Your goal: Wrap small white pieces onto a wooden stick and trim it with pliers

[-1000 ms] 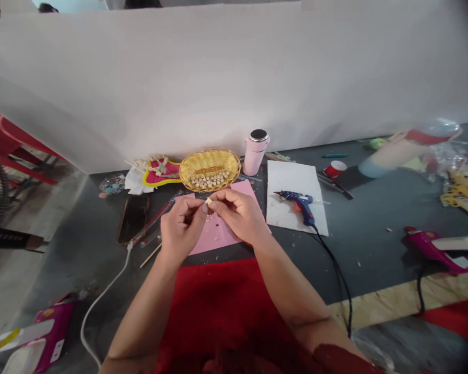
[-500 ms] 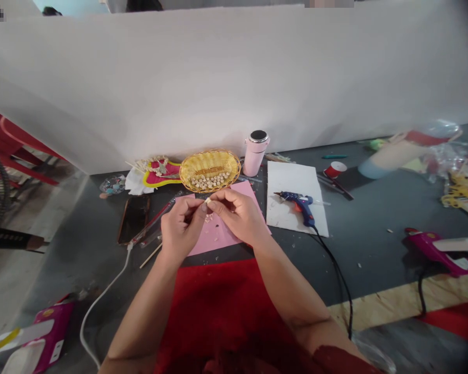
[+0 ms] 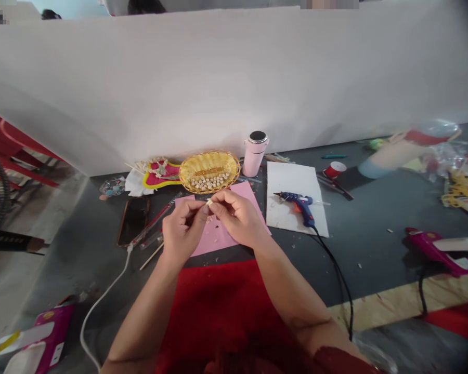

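Over the pink sheet [image 3: 218, 236] on the worktop [image 3: 366, 223], left hand [image 3: 183, 228] and right hand [image 3: 237, 218] meet fingertip to fingertip, both pinched narrow on one small pale bead [image 3: 209, 202] held between them, right hand slightly farther out. Just beyond, touching the sheet's far edge, sits the yellow basket [image 3: 209, 169] of like beads, long axis left-right.

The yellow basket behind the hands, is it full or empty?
Partly filled. The yellow basket holds a shallow heap of small pale pieces along its near side; the woven bottom behind them is bare.

No text, label or number is readable — all too blurred.
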A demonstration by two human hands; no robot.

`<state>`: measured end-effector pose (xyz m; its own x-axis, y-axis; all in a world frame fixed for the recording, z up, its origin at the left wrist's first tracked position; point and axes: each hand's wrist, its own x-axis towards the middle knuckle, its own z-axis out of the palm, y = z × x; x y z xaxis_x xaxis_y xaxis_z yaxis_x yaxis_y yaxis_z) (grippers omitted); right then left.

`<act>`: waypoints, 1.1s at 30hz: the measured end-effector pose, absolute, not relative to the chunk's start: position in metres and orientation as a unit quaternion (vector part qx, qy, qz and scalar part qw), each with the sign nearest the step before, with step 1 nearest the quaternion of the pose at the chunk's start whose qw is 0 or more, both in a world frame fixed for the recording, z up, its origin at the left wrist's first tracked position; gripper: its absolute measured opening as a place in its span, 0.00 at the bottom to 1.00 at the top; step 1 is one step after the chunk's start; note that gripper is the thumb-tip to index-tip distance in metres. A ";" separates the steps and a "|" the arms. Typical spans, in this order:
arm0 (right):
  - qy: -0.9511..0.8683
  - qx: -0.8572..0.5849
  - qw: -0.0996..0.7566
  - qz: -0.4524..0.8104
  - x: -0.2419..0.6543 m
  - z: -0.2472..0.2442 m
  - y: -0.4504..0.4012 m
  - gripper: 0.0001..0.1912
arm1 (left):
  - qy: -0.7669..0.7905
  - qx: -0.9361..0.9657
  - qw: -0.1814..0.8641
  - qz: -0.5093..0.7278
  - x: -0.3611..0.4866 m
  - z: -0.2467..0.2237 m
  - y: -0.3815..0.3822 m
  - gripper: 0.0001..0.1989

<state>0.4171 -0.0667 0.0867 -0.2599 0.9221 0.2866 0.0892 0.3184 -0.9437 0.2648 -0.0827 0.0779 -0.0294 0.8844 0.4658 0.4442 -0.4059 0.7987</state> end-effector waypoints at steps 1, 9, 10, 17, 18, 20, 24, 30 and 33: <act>-0.661 -0.382 0.473 0.439 0.417 0.087 -0.067 0.10 | 0.500 0.661 0.217 0.516 0.265 0.078 -0.083 0.05; -0.657 -0.366 0.481 0.451 0.417 0.087 -0.066 0.09 | 0.496 0.652 0.238 0.522 0.263 0.075 -0.084 0.05; -0.657 -0.366 0.480 0.452 0.417 0.087 -0.067 0.09 | 0.496 0.652 0.240 0.521 0.263 0.075 -0.084 0.04; -0.680 -0.362 0.471 0.430 0.419 0.089 -0.067 0.09 | 0.484 0.655 0.263 0.517 0.263 0.081 -0.085 0.03; -0.682 -0.362 0.470 0.428 0.419 0.089 -0.067 0.09 | 0.481 0.656 0.267 0.516 0.263 0.082 -0.085 0.03; -0.684 -0.361 0.469 0.425 0.419 0.090 -0.068 0.08 | 0.478 0.657 0.273 0.515 0.264 0.083 -0.085 0.03; -0.687 -0.358 0.472 0.421 0.420 0.091 -0.068 0.09 | 0.480 0.655 0.279 0.513 0.264 0.085 -0.086 0.03; -0.679 -0.358 0.476 0.429 0.419 0.091 -0.067 0.08 | 0.474 0.656 0.281 0.516 0.264 0.085 -0.086 0.03; -0.675 -0.358 0.477 0.434 0.419 0.092 -0.067 0.08 | 0.473 0.655 0.283 0.517 0.263 0.084 -0.086 0.03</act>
<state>0.4192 -0.0673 0.0916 -0.2893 0.8972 0.3337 0.0687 0.3671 -0.9276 0.2634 -0.0859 0.0844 0.0176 0.9117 0.4105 0.3265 -0.3933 0.8595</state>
